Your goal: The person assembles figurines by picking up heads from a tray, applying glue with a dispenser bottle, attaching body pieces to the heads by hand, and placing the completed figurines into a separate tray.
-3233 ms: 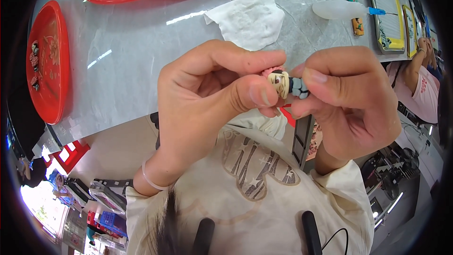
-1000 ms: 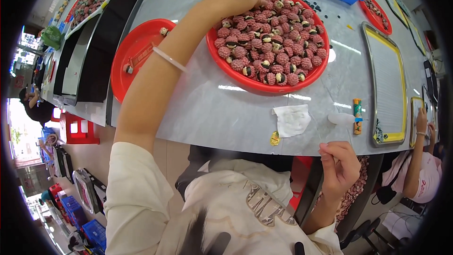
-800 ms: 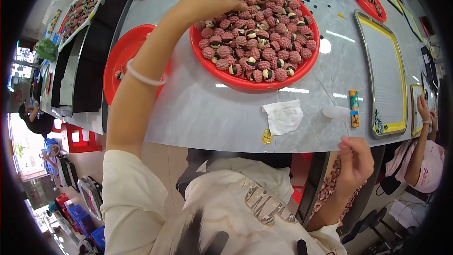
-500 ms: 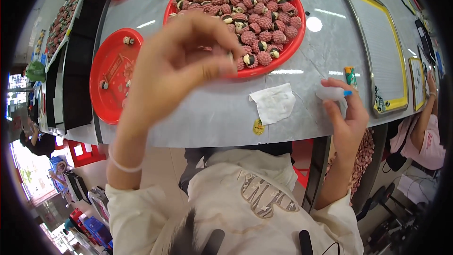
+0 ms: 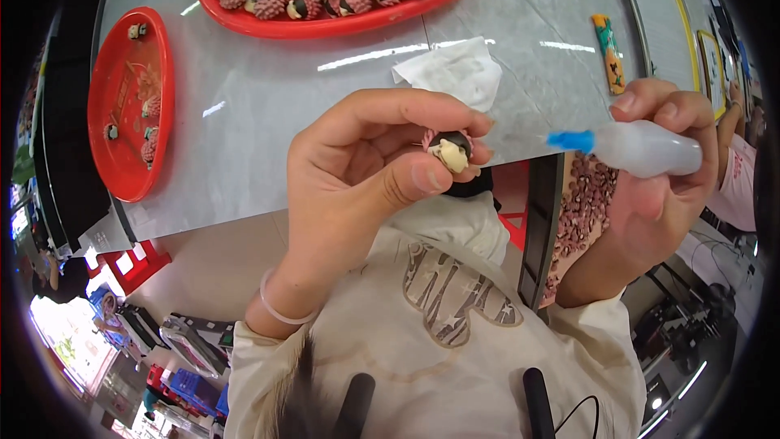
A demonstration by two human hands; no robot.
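My left hand [image 5: 345, 167] is closed, pinching a small figurine [image 5: 452, 151] between thumb and fingertips. The piece is pink and bumpy, with black and cream parts facing up. To its right, my right hand [image 5: 662, 211] is wrapped round a translucent white squeeze bottle [image 5: 650, 149]. The bottle lies nearly level, its blue cap and thin tip pointing left toward the figurine, with a gap between them. A large red tray [image 5: 341, 30] at the far side holds many similar pink, black and cream pieces.
A smaller red tray [image 5: 163, 142] with several small pieces stands at left. A crumpled white tissue [image 5: 455, 71] lies on the grey table [image 5: 252, 106]. Farther right is a green and orange tube [image 5: 608, 53]. Below the table edge, a bin holds many pinkish pieces [image 5: 581, 203].
My left hand has come from beside the large tray to the middle, bringing the figurine. My right hand has raised the bottle and turned its blue end leftward. The view has shifted.
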